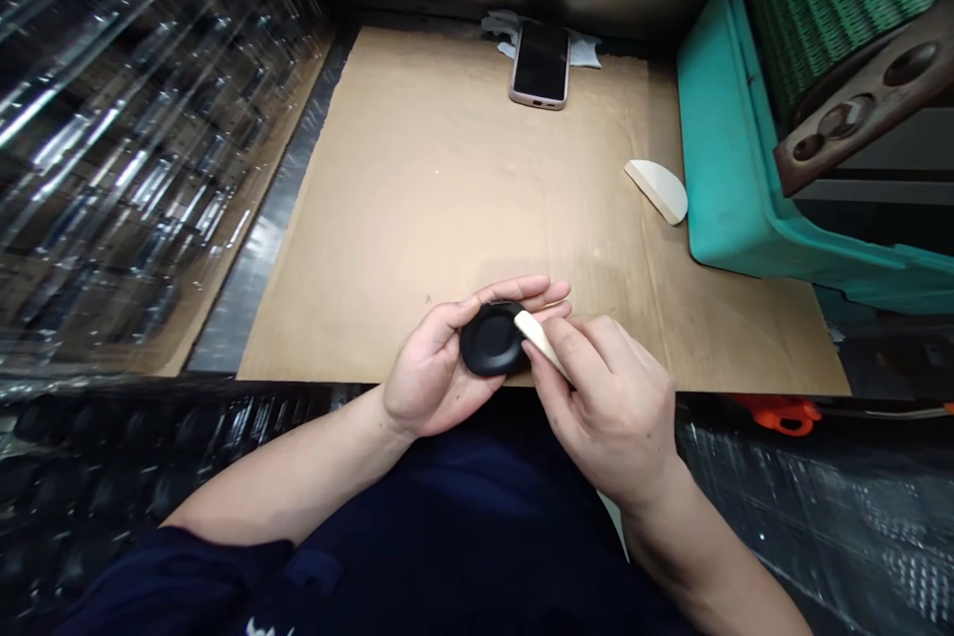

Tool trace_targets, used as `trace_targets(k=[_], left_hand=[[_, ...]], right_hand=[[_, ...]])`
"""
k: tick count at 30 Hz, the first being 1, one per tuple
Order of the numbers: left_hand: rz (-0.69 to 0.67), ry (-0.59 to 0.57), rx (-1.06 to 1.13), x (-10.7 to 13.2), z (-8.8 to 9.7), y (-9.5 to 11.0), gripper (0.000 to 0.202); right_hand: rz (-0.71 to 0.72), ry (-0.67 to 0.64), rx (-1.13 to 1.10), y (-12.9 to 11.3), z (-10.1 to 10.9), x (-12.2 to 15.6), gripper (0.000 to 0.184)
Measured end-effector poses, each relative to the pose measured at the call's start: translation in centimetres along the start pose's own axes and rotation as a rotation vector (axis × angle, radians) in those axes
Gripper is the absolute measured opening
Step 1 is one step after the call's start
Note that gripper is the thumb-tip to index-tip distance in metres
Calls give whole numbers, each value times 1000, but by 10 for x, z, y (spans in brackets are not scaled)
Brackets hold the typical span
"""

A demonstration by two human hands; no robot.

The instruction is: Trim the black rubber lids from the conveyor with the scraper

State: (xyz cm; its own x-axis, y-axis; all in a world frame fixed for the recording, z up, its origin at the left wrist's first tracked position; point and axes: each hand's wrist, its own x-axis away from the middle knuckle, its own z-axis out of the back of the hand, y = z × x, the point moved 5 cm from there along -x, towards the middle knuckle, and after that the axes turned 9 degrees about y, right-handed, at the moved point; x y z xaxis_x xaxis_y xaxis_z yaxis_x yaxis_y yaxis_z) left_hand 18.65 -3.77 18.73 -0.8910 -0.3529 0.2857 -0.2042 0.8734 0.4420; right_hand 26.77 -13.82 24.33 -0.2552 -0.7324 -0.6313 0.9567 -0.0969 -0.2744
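Black round disc [488,340] sits at the near edge of the cardboard sheet [417,209], held up just above it in the left hand [436,358]. That hand's grip is partly open and cupped: the palm and curled fingers cradle the disc from below and at the side, with the fingertips reaching past its far rim. The right hand [603,407] is closed much tighter, its thumb and fingers pinching a cream wedge [538,338]. The wedge's tip touches the disc's upper right rim, so the two hands meet over the disc, close together but with the disc and wedge between them.

As things lie, one cream piece is at the disc, while a second, half-round cream piece [657,191] rests on the cardboard to the right, well apart from both hands. How much of the work on the disc is done cannot be judged from this view.

At the far edge of the cardboard lies a phone [541,65], face up on a pale cloth [588,52]. To the right stand a teal bin [734,139] and a dark wooden tray [857,109] with round recesses. Clear plastic trays [149,139] are stacked on the left. A navy sleeve [171,581] covers the left arm near the camera, and an orange object [779,412] sits beyond the right forearm.
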Motion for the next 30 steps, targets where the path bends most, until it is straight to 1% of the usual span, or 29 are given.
trace_targets(k=[5, 6, 10, 11, 15, 16, 21, 25, 29, 30], left_hand=[[-33, 33, 6, -1, 1, 2, 51], [-33, 36, 4, -1, 1, 2, 51], [-5, 77, -2, -2, 2, 1, 50], [-4, 89, 3, -2, 2, 1, 50], [-68, 119, 36, -2, 2, 3, 48], [-88, 129, 43, -2, 2, 4, 47], [-121, 154, 58, -3, 3, 6, 46], [-127, 156, 61, -2, 5, 6, 44], [-131, 121, 54, -2, 3, 6, 45], [-130, 113, 50, -2, 3, 6, 46]], right_hand=[[-15, -107, -52, -3, -4, 4, 11], [-18, -106, -52, -1, -5, 4, 11], [-63, -21, -26, 6, -5, 4, 16], [-76, -21, -40, 6, -6, 5, 16], [-100, -110, -189, -5, -13, 14, 13], [-100, -113, -204, -7, -13, 15, 12], [-148, -9, -75, -5, -12, 15, 13], [-100, -78, -182, -9, -16, 14, 11], [-123, -26, -78, -6, -12, 13, 15], [-124, -30, -79, -7, -12, 13, 15]])
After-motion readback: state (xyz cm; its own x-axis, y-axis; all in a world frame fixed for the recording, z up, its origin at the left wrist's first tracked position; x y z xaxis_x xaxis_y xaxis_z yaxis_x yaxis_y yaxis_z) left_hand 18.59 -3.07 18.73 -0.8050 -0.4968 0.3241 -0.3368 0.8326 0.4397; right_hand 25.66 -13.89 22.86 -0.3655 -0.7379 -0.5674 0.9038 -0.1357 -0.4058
